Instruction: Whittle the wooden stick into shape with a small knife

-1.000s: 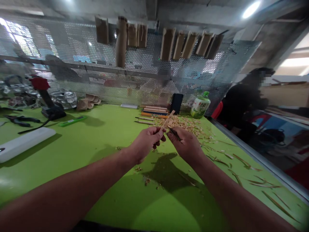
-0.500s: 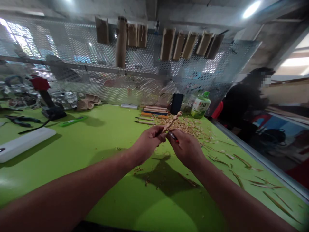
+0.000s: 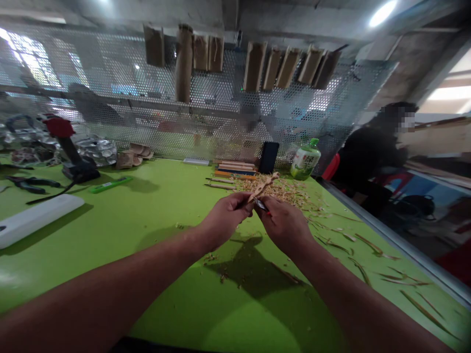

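Note:
My left hand (image 3: 225,218) is closed around the lower end of a thin carved wooden stick (image 3: 264,185) that points up and to the right. My right hand (image 3: 283,224) is closed on a small carving knife (image 3: 262,206) with a red-tipped handle, its blade against the stick just above my left fingers. Both hands hover over the green workbench (image 3: 147,230), near a heap of wood shavings (image 3: 283,190).
Long shavings litter the bench's right side. Wooden sticks and pencils (image 3: 230,174), a dark phone (image 3: 269,157) and a green bottle (image 3: 305,162) stand at the back. A white block (image 3: 35,218), pliers (image 3: 31,182) and a red-topped tool (image 3: 69,147) sit left. A person in black (image 3: 371,152) sits beyond the right edge.
The stick has turned in my left hand, now showing a carved wavy profile instead of a flat face. My right hand has shifted the knife slightly closer against it.

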The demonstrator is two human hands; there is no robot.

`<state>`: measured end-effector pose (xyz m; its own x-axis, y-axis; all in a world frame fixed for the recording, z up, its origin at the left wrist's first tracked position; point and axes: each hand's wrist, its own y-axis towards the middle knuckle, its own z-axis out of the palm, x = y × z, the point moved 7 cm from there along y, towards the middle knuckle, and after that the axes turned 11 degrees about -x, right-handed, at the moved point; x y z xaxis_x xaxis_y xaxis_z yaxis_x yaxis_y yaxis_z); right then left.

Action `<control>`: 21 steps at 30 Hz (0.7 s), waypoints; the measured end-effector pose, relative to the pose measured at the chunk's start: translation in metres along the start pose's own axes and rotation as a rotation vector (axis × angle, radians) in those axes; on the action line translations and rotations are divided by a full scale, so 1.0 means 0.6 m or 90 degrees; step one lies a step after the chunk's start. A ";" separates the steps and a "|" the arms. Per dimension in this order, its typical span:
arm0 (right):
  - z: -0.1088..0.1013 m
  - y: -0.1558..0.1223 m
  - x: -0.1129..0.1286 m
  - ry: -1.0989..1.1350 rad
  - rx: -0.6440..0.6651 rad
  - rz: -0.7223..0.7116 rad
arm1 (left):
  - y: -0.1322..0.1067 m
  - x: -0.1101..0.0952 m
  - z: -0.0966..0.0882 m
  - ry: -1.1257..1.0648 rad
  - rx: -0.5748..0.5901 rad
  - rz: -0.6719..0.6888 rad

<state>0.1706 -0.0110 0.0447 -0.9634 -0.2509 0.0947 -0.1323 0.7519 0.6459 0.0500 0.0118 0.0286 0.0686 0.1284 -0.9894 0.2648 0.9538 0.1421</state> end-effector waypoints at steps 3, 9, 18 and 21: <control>0.000 -0.001 -0.001 -0.014 0.007 0.003 | 0.001 0.001 0.000 0.004 0.002 0.007; 0.001 -0.003 0.000 -0.020 0.009 -0.002 | 0.005 0.005 -0.001 0.006 0.014 0.028; 0.002 -0.003 -0.002 -0.017 -0.006 -0.004 | 0.005 0.005 0.001 0.004 0.014 0.035; 0.003 -0.003 -0.002 -0.011 -0.001 -0.003 | 0.006 0.006 0.001 0.014 0.014 0.038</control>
<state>0.1716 -0.0110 0.0423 -0.9668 -0.2432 0.0783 -0.1363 0.7501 0.6472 0.0515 0.0156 0.0259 0.0636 0.1909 -0.9796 0.2827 0.9379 0.2011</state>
